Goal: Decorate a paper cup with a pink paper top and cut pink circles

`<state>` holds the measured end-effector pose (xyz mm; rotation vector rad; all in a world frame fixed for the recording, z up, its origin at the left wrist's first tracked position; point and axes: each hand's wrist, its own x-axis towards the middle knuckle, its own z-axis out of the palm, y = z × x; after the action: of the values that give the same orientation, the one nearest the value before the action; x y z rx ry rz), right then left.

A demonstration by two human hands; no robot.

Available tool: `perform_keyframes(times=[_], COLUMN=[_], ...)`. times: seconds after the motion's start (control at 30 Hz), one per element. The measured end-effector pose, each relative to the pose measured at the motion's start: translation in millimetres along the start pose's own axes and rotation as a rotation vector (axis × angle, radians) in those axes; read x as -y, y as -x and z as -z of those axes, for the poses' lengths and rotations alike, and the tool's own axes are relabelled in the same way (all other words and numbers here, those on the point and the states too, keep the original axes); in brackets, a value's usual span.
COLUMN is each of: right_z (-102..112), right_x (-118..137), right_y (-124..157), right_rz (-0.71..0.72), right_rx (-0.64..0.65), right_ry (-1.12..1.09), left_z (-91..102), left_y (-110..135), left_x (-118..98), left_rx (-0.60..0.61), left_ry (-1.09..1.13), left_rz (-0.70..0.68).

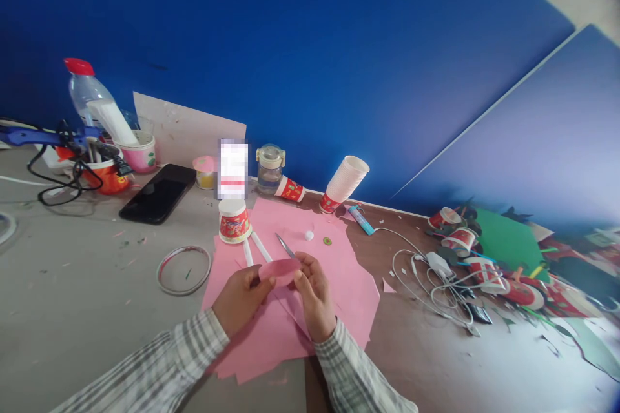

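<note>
A small rounded piece of pink paper [279,271] is pinched between my two hands, above a larger pink sheet [349,290]. My left hand [243,297] grips its left end with thumb and fingers, and my right hand [314,293] grips its right end. Just beyond the right fingers, a pointed metal blade [285,244] shows; the rest of it is hidden. Two white strips [261,247] lie past my left hand, by an upside-down red and white paper cup [234,222]. A white ball [309,235] and a small green disc [328,241] rest on the sheet.
Leftward are a tape ring [184,270], a black phone [159,193] and a plastic bottle [92,93]. Behind stand a lidded glass jar [269,171] and a leaning stack of paper cups [343,184]. Tangled white cables [438,281] and several loose cups [487,276] lie at right.
</note>
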<state>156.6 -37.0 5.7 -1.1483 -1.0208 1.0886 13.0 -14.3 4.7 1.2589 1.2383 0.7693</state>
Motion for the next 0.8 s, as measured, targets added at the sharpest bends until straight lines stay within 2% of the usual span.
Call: perform_keyframes(times=[0.13, 0.27, 0.57, 0.67, 0.8], right_z=[-1.1, -1.8, -2.6, -1.4, 1.9], right_x=[-5.3, -9.0, -12.8, -11.6, -4.9], right_y=[0.7, 0.6, 1.9, 2.4, 3.6], right_rz=[-0.014, -0.006, -0.022, -0.018, 0.061], right_rx=[0.007, 0.021, -0.028, -0.009, 0.058], right_ry=[0.033, 0.073, 0.151, 0.166, 0.109], left_z=[-0.1, 0.1, 0.5, -0.1, 0.7], left_y=[0.6, 2.4, 1.7, 1.5, 1.4], left_x=[0.6, -1.3, -0.1, 0.5, -0.4], left_rx=[-0.017, 0.015, 0.012, 0.007, -0.004], left_ry=[0.006, 0.022, 0.024, 0.042, 0.072], left_rz=[-0.048, -0.09, -0.071, -0.063, -0.059])
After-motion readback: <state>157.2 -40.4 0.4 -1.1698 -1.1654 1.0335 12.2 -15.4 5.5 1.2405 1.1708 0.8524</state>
